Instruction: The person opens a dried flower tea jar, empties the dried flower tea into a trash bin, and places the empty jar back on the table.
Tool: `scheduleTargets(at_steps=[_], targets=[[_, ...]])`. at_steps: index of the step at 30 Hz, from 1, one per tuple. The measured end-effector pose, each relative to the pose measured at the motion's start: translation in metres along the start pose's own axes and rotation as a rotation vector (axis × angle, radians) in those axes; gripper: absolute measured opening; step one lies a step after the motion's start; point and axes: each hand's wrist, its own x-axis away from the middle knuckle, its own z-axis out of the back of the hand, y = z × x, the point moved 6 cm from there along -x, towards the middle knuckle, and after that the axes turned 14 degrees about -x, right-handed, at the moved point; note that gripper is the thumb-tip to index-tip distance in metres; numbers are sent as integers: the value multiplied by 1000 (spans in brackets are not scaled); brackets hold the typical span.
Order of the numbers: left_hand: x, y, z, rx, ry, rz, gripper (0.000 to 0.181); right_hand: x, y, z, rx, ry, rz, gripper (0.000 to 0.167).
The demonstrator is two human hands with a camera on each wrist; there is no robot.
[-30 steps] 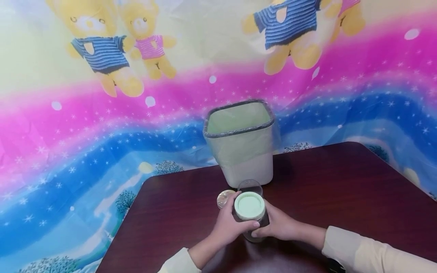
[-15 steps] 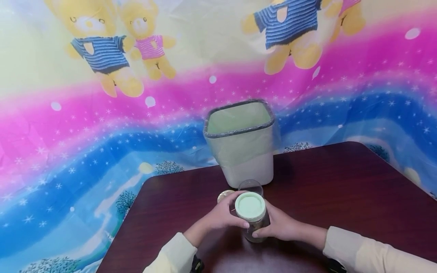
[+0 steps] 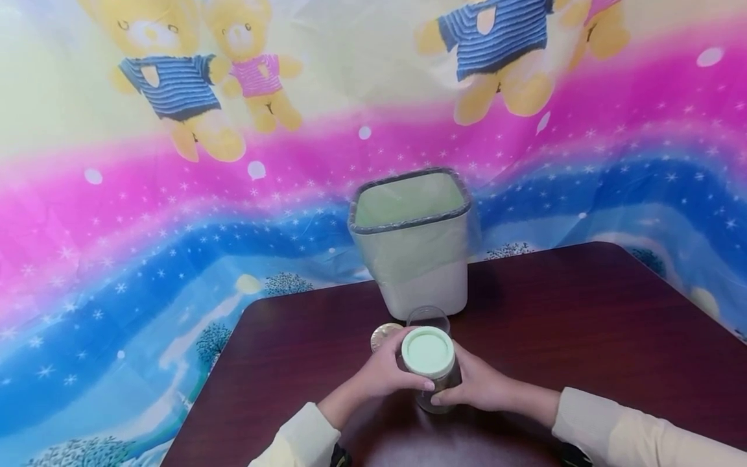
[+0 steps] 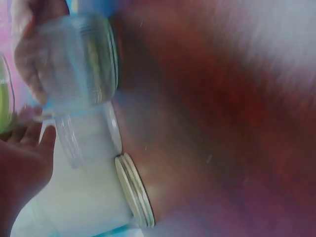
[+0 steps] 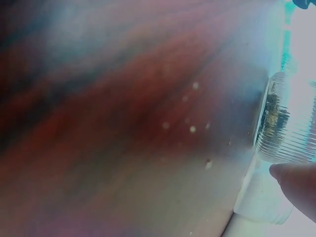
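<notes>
A clear ribbed glass jar (image 3: 438, 401) with a pale green lid (image 3: 428, 352) stands upright on the table. My left hand (image 3: 386, 371) curls round the lid from the left, its thumb across the front. My right hand (image 3: 482, 383) grips the jar's body from the right. In the right wrist view some dark, grainy contents (image 5: 274, 118) show low in the jar, beside the right thumb (image 5: 297, 183). Behind the jar stands a clear empty-looking container (image 3: 428, 316). To its left is a gold-coloured round lid (image 3: 383, 337), partly hidden by my left fingers.
A whitish bin (image 3: 423, 285) with a dark rim and a clear liner stands at the back of the dark red-brown table (image 3: 572, 311). Behind it hangs a colourful backdrop (image 3: 280, 181) printed with bears.
My left hand's thumb has first slid left across the jar's front, then come slightly back to the right. The jar and my right hand stay nearly still.
</notes>
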Motion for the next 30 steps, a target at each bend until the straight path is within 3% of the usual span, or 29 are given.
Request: scheduleTargets(at_steps=[7,12,20,30], targets=[[9,4,-5,-90,169,77,71,-1,-2,1,17,9,4,87],[11,9,-6,-153,237,112,71,-2,-3,1,21,19,-12,90],[12,12,-6,-164,239,116,70,-2,-4,2,-11,35,-16,92],[14,8,-7,-159,229,107,70,-5,-5,-1,-82,-13,-30,92]])
